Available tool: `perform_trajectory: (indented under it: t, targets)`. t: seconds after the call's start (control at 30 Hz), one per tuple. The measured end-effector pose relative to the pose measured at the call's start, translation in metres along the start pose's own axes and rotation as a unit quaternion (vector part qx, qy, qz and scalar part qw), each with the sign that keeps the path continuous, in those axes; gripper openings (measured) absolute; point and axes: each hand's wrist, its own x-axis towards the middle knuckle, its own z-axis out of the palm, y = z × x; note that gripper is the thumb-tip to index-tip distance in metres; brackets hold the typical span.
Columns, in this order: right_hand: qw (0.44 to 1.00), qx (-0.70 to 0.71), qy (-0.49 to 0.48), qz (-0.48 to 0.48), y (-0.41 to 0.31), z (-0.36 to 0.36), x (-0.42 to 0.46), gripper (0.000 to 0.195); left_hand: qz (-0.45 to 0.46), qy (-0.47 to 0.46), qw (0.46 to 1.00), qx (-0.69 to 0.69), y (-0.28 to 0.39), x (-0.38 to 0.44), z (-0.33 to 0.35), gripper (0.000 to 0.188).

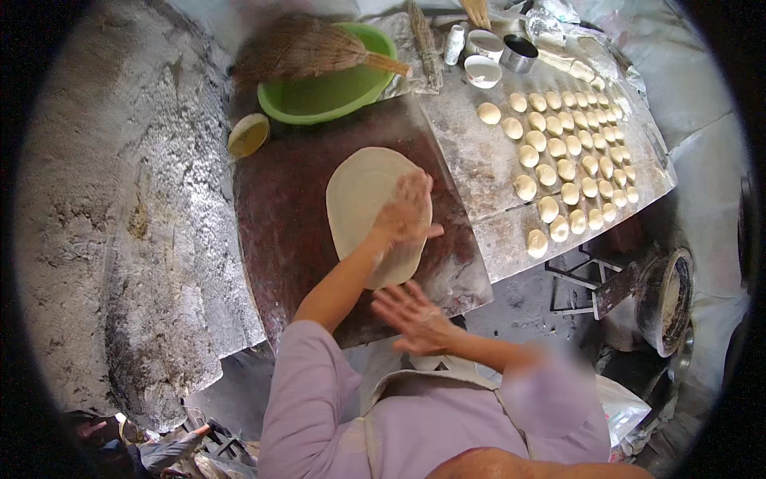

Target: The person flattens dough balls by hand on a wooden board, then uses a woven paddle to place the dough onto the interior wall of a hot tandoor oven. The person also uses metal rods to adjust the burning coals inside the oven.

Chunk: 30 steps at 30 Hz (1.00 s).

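Note:
A flat, rounded sheet of dough (359,197) lies on a dark reddish-brown board (287,239). My left hand (404,209) rests over the right part of the sheet, slightly blurred, its fingers pointing up and to the right. Just below the sheet's lower edge is my right hand (419,320), its fingers spread and nothing held; whether its fingertips touch the dough I cannot tell. On the pale worktop to the right sit several rows of round dough balls (556,146).
Behind the board stands a green basin (323,111) with a straw brush (311,51) across it. A yellowish bowl (248,135) is at its left. A white bowl (483,72) and a metal cup (519,55) stand farther back. A large pot (670,305) is at the lower right.

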Motion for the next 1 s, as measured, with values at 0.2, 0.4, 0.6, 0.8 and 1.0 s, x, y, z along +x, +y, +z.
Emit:
perform_trajectory:
  t: [0.2,0.4,0.6,0.8,1.0]
  targets:
    - [0.94,-0.242,0.18,0.158,0.092,-0.035,0.103,0.073,0.037,-0.033,0.992,-0.117,0.081,-0.094,0.006,0.092]
    - [0.99,-0.103,0.1,0.013,0.056,0.005,0.139,0.078,-0.042,0.009,0.973,-0.227,0.127,-0.168,-0.031,0.099]
    - [1.0,-0.021,-0.009,-0.015,0.001,0.03,0.034,0.063,-0.394,-0.022,0.912,-0.109,0.029,-0.068,-0.05,0.108]
    - [0.98,0.105,0.167,-0.009,-0.006,0.021,-0.046,0.046,-0.366,0.0,0.926,-0.093,-0.002,0.055,-0.03,0.115]
    - [0.912,0.154,0.322,0.201,0.026,-0.001,-0.062,0.021,0.151,-0.116,0.981,-0.033,0.023,-0.024,-0.016,0.093]
